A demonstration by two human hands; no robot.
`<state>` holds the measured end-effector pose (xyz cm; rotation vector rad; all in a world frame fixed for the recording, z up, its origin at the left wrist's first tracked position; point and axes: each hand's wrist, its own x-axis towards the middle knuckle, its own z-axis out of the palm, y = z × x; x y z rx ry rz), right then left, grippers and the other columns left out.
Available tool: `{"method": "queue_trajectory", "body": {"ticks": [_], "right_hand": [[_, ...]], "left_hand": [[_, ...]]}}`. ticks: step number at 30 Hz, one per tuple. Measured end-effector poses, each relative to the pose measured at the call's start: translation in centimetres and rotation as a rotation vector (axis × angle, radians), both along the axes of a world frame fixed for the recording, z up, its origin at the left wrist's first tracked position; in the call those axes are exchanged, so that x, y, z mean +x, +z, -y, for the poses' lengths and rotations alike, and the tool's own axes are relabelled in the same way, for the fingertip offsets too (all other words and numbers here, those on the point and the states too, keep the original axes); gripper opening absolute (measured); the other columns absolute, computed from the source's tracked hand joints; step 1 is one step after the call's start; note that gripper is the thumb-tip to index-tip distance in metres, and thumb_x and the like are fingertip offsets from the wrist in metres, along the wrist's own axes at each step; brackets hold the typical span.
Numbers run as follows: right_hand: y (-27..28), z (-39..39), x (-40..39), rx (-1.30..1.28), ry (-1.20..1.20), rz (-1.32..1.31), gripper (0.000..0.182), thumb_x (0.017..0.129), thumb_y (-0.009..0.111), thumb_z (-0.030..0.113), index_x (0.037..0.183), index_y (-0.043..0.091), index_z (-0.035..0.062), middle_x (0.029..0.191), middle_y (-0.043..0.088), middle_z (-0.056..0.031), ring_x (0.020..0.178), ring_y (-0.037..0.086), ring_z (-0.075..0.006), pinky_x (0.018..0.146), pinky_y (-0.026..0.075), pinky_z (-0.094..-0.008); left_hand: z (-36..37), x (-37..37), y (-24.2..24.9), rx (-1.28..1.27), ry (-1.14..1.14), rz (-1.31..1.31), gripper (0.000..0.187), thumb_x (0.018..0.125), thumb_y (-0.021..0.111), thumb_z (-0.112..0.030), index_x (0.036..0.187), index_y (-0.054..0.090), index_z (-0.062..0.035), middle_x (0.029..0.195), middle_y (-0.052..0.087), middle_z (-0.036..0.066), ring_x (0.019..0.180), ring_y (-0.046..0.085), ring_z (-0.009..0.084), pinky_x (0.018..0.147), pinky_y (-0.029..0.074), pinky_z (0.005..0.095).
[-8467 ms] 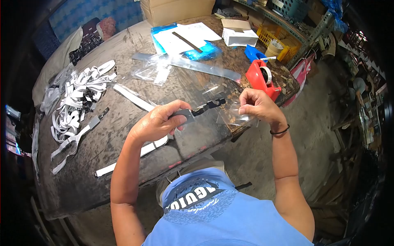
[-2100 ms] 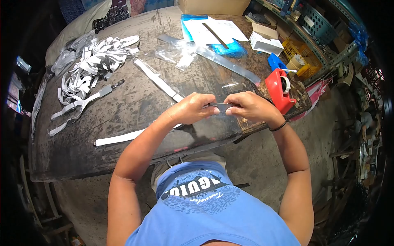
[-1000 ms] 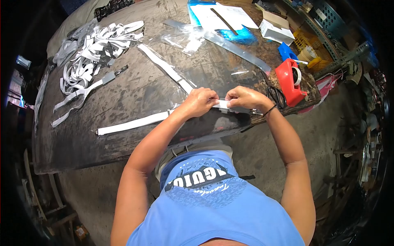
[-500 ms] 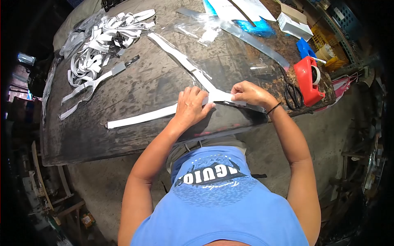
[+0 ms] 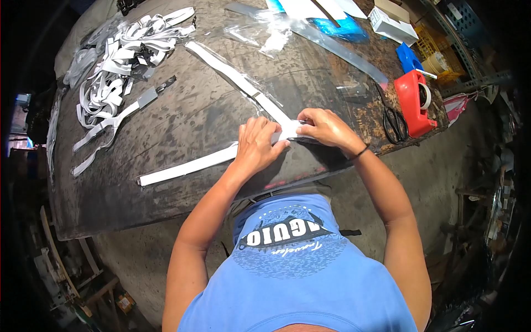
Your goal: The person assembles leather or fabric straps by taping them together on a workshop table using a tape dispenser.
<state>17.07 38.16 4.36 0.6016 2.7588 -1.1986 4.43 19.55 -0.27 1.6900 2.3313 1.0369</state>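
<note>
Strap pile (image 5: 119, 61) heaped at far left of dark worn table (image 5: 182, 122). Long white strap (image 5: 188, 166) runs rightward to centre. Left hand (image 5: 257, 146) flat, fingers spread, pressing strap down. Right hand (image 5: 326, 127) just beside, fingertips pinching clear bag (image 5: 301, 133) around strap end. Farther right: scissors (image 5: 394, 123), red tape dispenser (image 5: 415, 102) at table edge. Beyond, yellow crate (image 5: 442, 61), contents unclear. Bare concrete floor below.

Blue printed t-shirt (image 5: 293, 276), bare arms, black wristband (image 5: 358, 151)
</note>
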Motion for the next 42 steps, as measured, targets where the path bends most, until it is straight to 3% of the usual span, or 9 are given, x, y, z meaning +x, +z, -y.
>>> {"method": "queue_trajectory", "body": {"ticks": [11, 14, 16, 20, 23, 26, 30, 37, 42], "right_hand": [[-0.7, 0.7, 1.3, 0.077, -0.228, 0.065, 0.032, 0.082, 0.059, 0.032, 0.094, 0.068, 0.0038, 0.089, 0.068, -0.0216, 0.089, 0.064, -0.0403, 0.079, 0.049, -0.0468], [-0.4, 1.2, 1.2, 0.135, -0.241, 0.036, 0.03, 0.084, 0.06, 0.029, 0.09, 0.065, -0.0001, 0.08, 0.066, -0.0184, 0.076, 0.064, -0.0337, 0.069, 0.049, -0.0407], [0.4, 1.3, 1.6, 0.13, -0.252, -0.018, 0.03, 0.085, 0.059, 0.03, 0.094, 0.067, 0.0027, 0.094, 0.067, -0.0197, 0.093, 0.063, -0.0387, 0.081, 0.047, -0.0465], [0.0, 0.5, 3.6, 0.253, -0.252, -0.103, 0.027, 0.086, 0.06, 0.026, 0.1, 0.065, 0.0035, 0.104, 0.066, -0.0162, 0.101, 0.06, -0.0359, 0.085, 0.045, -0.0447], [0.2, 0.6, 5.8, 0.364, -0.23, -0.176, 0.037, 0.087, 0.064, 0.028, 0.118, 0.06, 0.0076, 0.126, 0.058, -0.0141, 0.118, 0.051, -0.0358, 0.096, 0.04, -0.0463], [-0.2, 1.2, 8.9, 0.639, -0.164, -0.092, 0.064, 0.09, 0.061, 0.036, 0.146, 0.039, 0.0163, 0.155, 0.027, -0.012, 0.142, 0.022, -0.0401, 0.112, 0.02, -0.0592], [-3.4, -0.3, 14.0, 0.791, -0.272, 0.144, 0.061, 0.095, 0.05, 0.044, 0.149, 0.036, 0.0176, 0.159, 0.022, -0.0119, 0.145, 0.015, -0.0418, 0.114, 0.014, -0.0585], [-4.7, -1.5, 16.8, 0.761, -0.44, -0.032, 0.056, 0.095, 0.055, 0.037, 0.145, 0.042, 0.0158, 0.154, 0.028, -0.0165, 0.144, 0.018, -0.0426, 0.115, 0.016, -0.0555], [-5.1, -3.0, 18.5, 0.811, -0.689, -0.285, 0.04, 0.091, 0.061, 0.019, 0.128, 0.056, 0.0057, 0.139, 0.043, -0.0204, 0.13, 0.038, -0.0378, 0.108, 0.03, -0.0483]], "left_hand": [[-0.3, 0.5, -0.1, 0.047, 0.04, -0.011, 0.033, 0.069, 0.081, -0.027, 0.094, 0.065, -0.0118, 0.093, 0.056, 0.004, 0.094, 0.051, 0.027, 0.08, 0.036, 0.0407], [-0.2, 0.4, -0.1, 0.045, 0.032, -0.002, 0.032, 0.07, 0.081, -0.027, 0.094, 0.065, -0.012, 0.092, 0.056, 0.004, 0.094, 0.051, 0.027, 0.08, 0.036, 0.0405], [-0.2, 0.3, -0.1, 0.048, 0.03, 0.004, 0.031, 0.071, 0.08, -0.027, 0.095, 0.065, -0.012, 0.092, 0.056, 0.004, 0.094, 0.052, 0.0268, 0.08, 0.036, 0.0404], [-0.6, 0.3, 0.3, -0.01, 0.044, -0.007, 0.035, 0.076, 0.077, -0.027, 0.107, 0.065, -0.0152, 0.099, 0.057, 0.006, 0.094, 0.052, 0.0271, 0.081, 0.037, 0.0406], [-1.0, 0.4, 1.6, 0.006, -0.096, -0.144, 0.045, 0.08, 0.074, -0.032, 0.122, 0.062, -0.021, 0.11, 0.055, 0.008, 0.098, 0.051, 0.0278, 0.084, 0.037, 0.0414], [-1.1, 0.1, 1.4, -0.162, -0.161, -0.239, 0.051, 0.083, 0.07, -0.038, 0.131, 0.058, -0.0259, 0.119, 0.052, 0.009, 0.104, 0.049, 0.0289, 0.087, 0.037, 0.0424], [-1.0, 0.2, 1.0, -0.131, -0.141, -0.301, 0.05, 0.085, 0.066, -0.04, 0.132, 0.058, -0.0232, 0.121, 0.052, 0.01, 0.111, 0.048, 0.0292, 0.09, 0.037, 0.043], [-1.0, 0.4, 0.9, -0.099, -0.125, -0.293, 0.047, 0.084, 0.068, -0.033, 0.129, 0.061, -0.0189, 0.122, 0.053, 0.01, 0.11, 0.049, 0.0301, 0.091, 0.037, 0.0429], [-1.0, 0.4, 0.5, -0.06, -0.104, -0.332, 0.046, 0.083, 0.069, -0.035, 0.126, 0.062, -0.0176, 0.117, 0.054, 0.01, 0.107, 0.05, 0.0296, 0.089, 0.037, 0.0431]]}}
